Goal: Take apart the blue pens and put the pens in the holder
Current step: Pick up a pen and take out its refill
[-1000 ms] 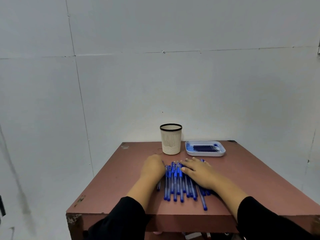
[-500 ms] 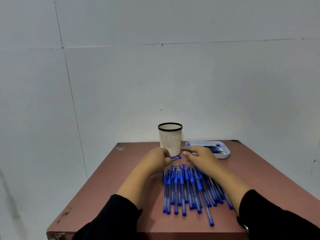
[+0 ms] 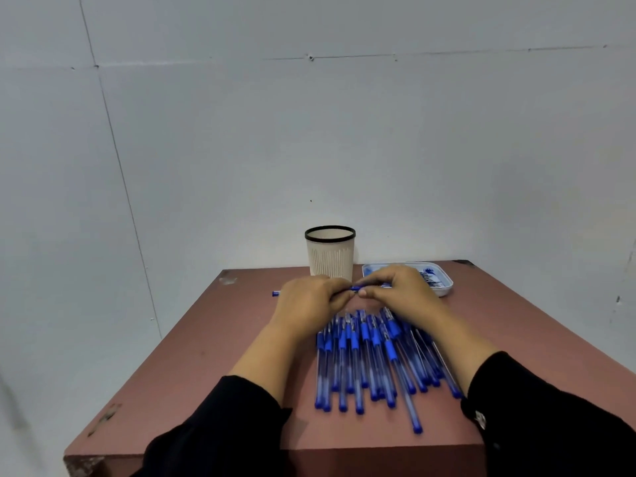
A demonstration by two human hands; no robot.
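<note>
A pale grey wall [image 3: 344, 132] with thin seams fills most of what I see. Below it is the reddish-brown surface [image 3: 213, 373], scuffed at its near left corner. My arms come in from the bottom in black sleeves [image 3: 550, 425], forearms bare.

A pile of blue pens [image 3: 371, 359] lies on the surface between my forearms, capped ends pointing away from me, barrels fanned toward me and overlapping; one pen sticks out nearer me than the others on the right side.

At the far edge stands the holder [image 3: 330, 253], a cream ribbed cup with a black rim, upright. I cannot see what is inside it. Just to its right sits a shallow white tray [image 3: 444, 287] with some dark blue parts in it, partly hidden by my right hand.

My left hand [image 3: 309, 301] and my right hand [image 3: 402, 290] meet above the far end of the pile, in front of the holder. Both have their fingers curled and pinch one pen [image 3: 356, 288] that lies crosswise between them. Only a short blue piece shows in the gap between my fingertips, and another blue end [image 3: 275, 293] pokes out past the left side of my left hand. Whether the cap is already loose from the barrel I cannot tell, since my fingers cover most of it.
</note>
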